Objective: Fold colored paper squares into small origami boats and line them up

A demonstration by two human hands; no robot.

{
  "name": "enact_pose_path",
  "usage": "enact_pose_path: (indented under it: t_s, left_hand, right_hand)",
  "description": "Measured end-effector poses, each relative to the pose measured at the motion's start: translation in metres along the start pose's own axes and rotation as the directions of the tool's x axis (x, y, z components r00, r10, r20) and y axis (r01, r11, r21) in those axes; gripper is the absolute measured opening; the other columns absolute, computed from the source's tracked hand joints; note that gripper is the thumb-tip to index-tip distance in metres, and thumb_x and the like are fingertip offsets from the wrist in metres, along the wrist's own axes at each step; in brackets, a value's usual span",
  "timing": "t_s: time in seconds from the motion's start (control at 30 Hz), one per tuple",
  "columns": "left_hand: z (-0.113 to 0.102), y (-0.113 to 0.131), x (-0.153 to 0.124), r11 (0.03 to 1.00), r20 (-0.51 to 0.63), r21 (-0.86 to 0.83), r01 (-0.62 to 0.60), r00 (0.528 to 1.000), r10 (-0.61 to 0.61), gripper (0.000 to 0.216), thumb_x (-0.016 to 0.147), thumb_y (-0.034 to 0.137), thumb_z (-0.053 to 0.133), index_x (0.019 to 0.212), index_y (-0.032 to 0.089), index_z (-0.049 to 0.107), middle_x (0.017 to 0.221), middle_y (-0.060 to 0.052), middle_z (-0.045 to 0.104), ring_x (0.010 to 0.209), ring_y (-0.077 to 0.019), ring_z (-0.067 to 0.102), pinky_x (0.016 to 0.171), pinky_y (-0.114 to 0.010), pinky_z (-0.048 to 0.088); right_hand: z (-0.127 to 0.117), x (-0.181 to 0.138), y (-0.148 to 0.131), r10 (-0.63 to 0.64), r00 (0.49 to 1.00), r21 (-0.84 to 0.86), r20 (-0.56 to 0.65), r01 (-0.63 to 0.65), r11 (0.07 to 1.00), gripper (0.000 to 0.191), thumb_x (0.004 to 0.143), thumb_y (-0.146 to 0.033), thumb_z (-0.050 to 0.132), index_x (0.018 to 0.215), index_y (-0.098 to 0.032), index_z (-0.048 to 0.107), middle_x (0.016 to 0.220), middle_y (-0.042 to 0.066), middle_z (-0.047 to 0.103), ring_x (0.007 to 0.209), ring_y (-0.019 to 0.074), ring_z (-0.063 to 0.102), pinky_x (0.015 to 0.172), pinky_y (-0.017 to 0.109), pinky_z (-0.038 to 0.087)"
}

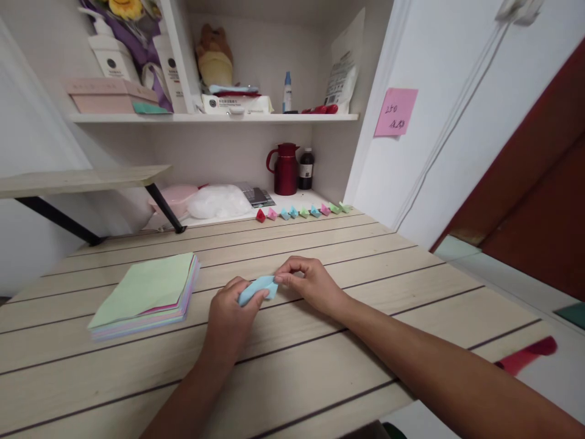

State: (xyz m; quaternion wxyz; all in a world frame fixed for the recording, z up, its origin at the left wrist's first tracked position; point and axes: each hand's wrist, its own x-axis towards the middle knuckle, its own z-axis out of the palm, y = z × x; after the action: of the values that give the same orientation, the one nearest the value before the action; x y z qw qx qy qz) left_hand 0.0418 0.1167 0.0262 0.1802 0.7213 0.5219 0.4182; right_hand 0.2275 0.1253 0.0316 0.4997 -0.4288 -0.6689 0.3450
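A folded piece of light blue paper [256, 288] is held just above the middle of the striped wooden table [320, 372]. My left hand [232, 308] grips its left part, with the thumb along the near side. At the paper's right end, my right hand [308, 281] pinches the edge between thumb and fingertips. To the left lies a stack of coloured square paper [146, 286], a light green sheet on top. Several small folded paper pieces [293, 212] in red, pink, blue and green stand in a row along the table's far edge.
A small raised shelf [82, 180] on black legs stands at the back left. Behind the table are a red jug [286, 171], a dark bottle [306, 169] and a white plastic bag [219, 201]. A pink note [396, 112] sticks to the wall at right.
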Motion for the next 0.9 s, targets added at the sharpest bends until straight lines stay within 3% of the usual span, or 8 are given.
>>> enact_pose_path:
  t_s: [0.2, 0.33, 0.5, 0.77, 0.83, 0.9]
  left_hand:
    - [-0.003, 0.003, 0.002, 0.960, 0.133, -0.176, 0.220, 0.971, -0.198, 0.030, 0.071, 0.047, 0.065, 0.066, 0.019, 0.062, 0.056, 0.005, 0.050, 0.054, -0.0119, 0.044, 0.054, -0.024, 0.035]
    - [-0.005, 0.003, 0.003, 0.940, 0.178, -0.212, 0.268, 0.956, -0.232, 0.032, 0.070, 0.049, 0.066, 0.071, 0.017, 0.066, 0.059, 0.004, 0.054, 0.057, -0.0127, 0.046, 0.055, -0.024, 0.037]
    - [-0.004, 0.004, 0.004, 0.978, 0.144, -0.116, 0.171, 0.978, -0.154, 0.027, 0.068, 0.045, 0.066, 0.069, 0.019, 0.068, 0.058, 0.004, 0.055, 0.056, -0.0136, 0.048, 0.055, -0.024, 0.037]
    - [0.001, -0.007, 0.005, 0.999, 0.095, -0.032, -0.027, 0.995, 0.030, 0.020, 0.075, 0.039, 0.063, 0.069, 0.020, 0.065, 0.069, 0.001, 0.063, 0.066, -0.0166, 0.059, 0.064, -0.027, 0.045]
    - [0.000, -0.010, 0.005, 0.993, -0.014, -0.011, -0.115, 0.993, 0.115, 0.015, 0.075, 0.035, 0.065, 0.078, 0.021, 0.065, 0.079, -0.001, 0.064, 0.074, -0.0181, 0.061, 0.070, -0.030, 0.048]
    - [-0.003, -0.012, 0.005, 0.982, -0.209, 0.034, -0.185, 0.960, 0.188, 0.028, 0.074, 0.032, 0.068, 0.098, 0.020, 0.062, 0.097, -0.004, 0.062, 0.081, -0.0190, 0.062, 0.077, -0.034, 0.049]
  right_hand:
    - [-0.002, 0.000, -0.001, -0.020, 1.000, -0.031, -0.010, 0.019, 0.999, 0.015, 0.081, -0.030, 0.066, 0.071, -0.019, 0.069, 0.073, 0.001, 0.066, 0.073, 0.0160, 0.059, 0.070, 0.028, 0.044]
    - [-0.003, 0.002, 0.002, 0.020, 0.999, 0.006, 0.048, -0.021, 1.000, 0.016, 0.082, -0.031, 0.066, 0.073, -0.018, 0.069, 0.073, 0.001, 0.065, 0.073, 0.0157, 0.058, 0.070, 0.028, 0.044]
    - [-0.007, 0.004, 0.005, -0.081, 0.995, -0.014, 0.061, 0.082, 0.997, 0.011, 0.074, -0.028, 0.076, 0.083, -0.021, 0.075, 0.091, 0.004, 0.065, 0.087, 0.0178, 0.061, 0.081, 0.031, 0.047]
    - [-0.005, 0.001, 0.006, -0.130, 0.982, -0.123, 0.134, 0.147, 0.982, 0.004, 0.076, -0.021, 0.075, 0.074, -0.019, 0.074, 0.082, 0.003, 0.066, 0.078, 0.0166, 0.062, 0.072, 0.028, 0.048]
    - [-0.006, 0.000, 0.004, -0.205, 0.975, -0.185, 0.088, 0.218, 0.958, 0.005, 0.080, -0.018, 0.072, 0.074, -0.019, 0.072, 0.080, 0.003, 0.066, 0.076, 0.0165, 0.062, 0.071, 0.028, 0.048]
    - [-0.008, 0.000, 0.002, -0.298, 0.954, -0.252, 0.004, 0.290, 0.923, 0.008, 0.083, -0.017, 0.068, 0.076, -0.019, 0.070, 0.080, 0.004, 0.066, 0.076, 0.0168, 0.062, 0.070, 0.028, 0.048]
